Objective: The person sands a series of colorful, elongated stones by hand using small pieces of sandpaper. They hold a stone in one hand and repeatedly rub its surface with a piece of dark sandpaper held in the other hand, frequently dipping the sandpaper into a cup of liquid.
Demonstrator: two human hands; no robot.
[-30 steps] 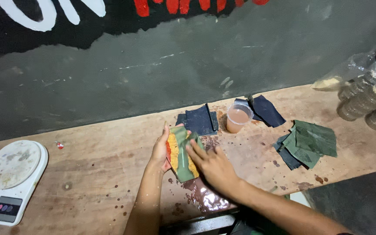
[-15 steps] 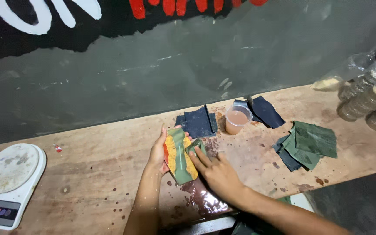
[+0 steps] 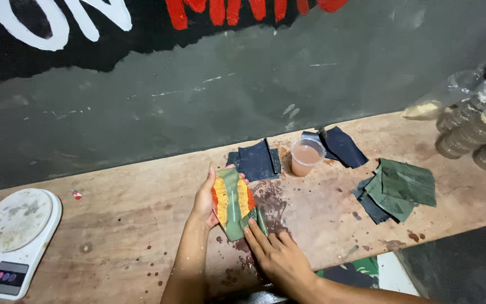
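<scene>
Dark grey wall with painted white and red shapes rises behind a long wooden bench point(image 3: 142, 208) stained with reddish spots; near the middle of that bench lies the green leaf parcel point(image 3: 233, 204), showing yellow and orange-red filling along both sides of a green fold. Left hand point(image 3: 205, 198) cups the parcel's left edge, fingers curled up behind it and thumb at its side, so the parcel tilts slightly off the wood; right hand point(image 3: 279, 260) lies flat just below and right of the parcel, fingers pressed together and stretched forward, their tips pushing on the parcel's lower right corner. Just above the parcel sits a stack of dark leaf squares point(image 3: 256, 160); right of that stack stands a clear plastic cup point(image 3: 306, 157) of pinkish-brown liquid, and beyond the cup lie more dark pieces point(image 3: 341, 146). Farther right of the parcel rests a pile of green leaf sheets point(image 3: 399, 187); at the bench's far right end lie rolls of lidded round tubs point(image 3: 476, 132) in clear wrap. Well left of the parcel sits a white kitchen scale point(image 3: 12, 239).
</scene>
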